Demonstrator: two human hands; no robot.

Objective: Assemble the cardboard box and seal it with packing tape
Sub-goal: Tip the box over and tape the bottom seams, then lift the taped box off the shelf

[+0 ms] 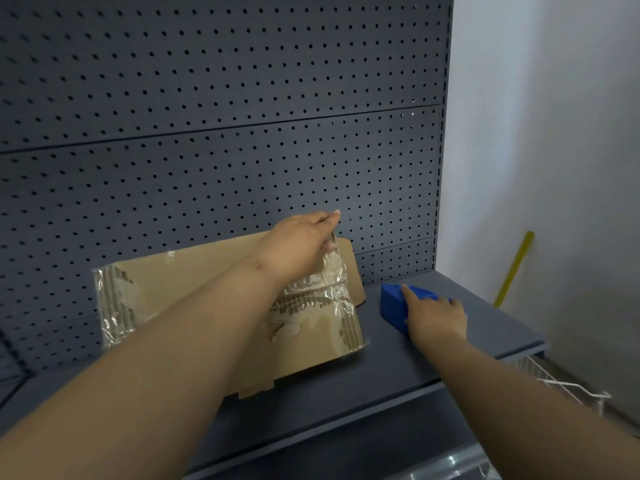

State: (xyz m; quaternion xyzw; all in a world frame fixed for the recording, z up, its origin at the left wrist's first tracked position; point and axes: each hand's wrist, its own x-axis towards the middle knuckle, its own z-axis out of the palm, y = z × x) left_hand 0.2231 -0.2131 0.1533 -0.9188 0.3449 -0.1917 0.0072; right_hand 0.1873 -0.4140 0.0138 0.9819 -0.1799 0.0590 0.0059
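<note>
A worn brown cardboard box (194, 282) lies folded flat on the dark shelf (398, 368), leaning back against the pegboard. Old clear tape and torn patches cover its left and right ends. My left hand (298, 247) reaches across it and pinches the top right edge of the cardboard, where clear tape (325, 289) hangs down. A blue tape dispenser (394, 304) sits on the shelf just right of the box. My right hand (434, 315) rests on top of the dispenser with the fingers curled over it.
A dark grey pegboard (221, 116) backs the shelf. A white wall (554, 133) stands on the right with a yellow stick (516, 268) leaning on it. A white wire basket (561, 382) hangs below the shelf's right end.
</note>
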